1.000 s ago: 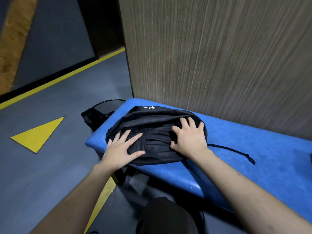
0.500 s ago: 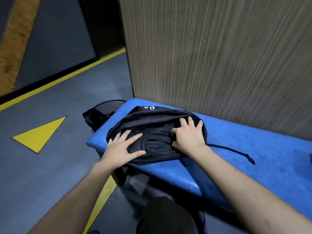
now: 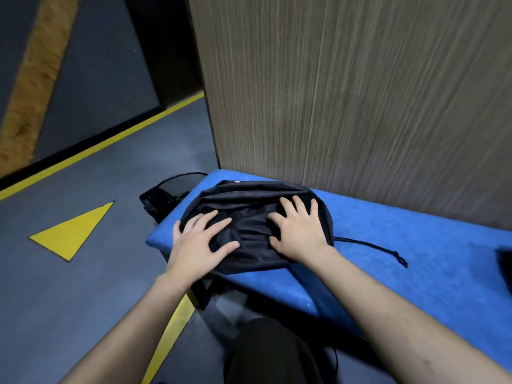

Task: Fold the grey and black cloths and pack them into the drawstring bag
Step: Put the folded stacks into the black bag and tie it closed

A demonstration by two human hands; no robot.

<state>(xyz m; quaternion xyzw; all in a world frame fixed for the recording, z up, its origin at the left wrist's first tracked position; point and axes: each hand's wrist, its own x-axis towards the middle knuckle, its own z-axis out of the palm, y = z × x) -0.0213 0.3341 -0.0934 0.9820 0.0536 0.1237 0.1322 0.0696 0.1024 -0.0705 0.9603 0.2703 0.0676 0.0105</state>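
Blue padded worktop [image 3: 388,259] runs along a wood-grain wall [image 3: 346,92]. Black drawstring bag [image 3: 249,198] lies bulging at its left end, cord [image 3: 374,246] trailing right. Left hand [image 3: 198,245] and right hand [image 3: 297,234] press flat on top, fingers spread straight, bag beneath them.

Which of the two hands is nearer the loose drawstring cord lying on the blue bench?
The right hand. It presses the black bag on the side where the cord trails out; the left hand lies flat near the bench end.
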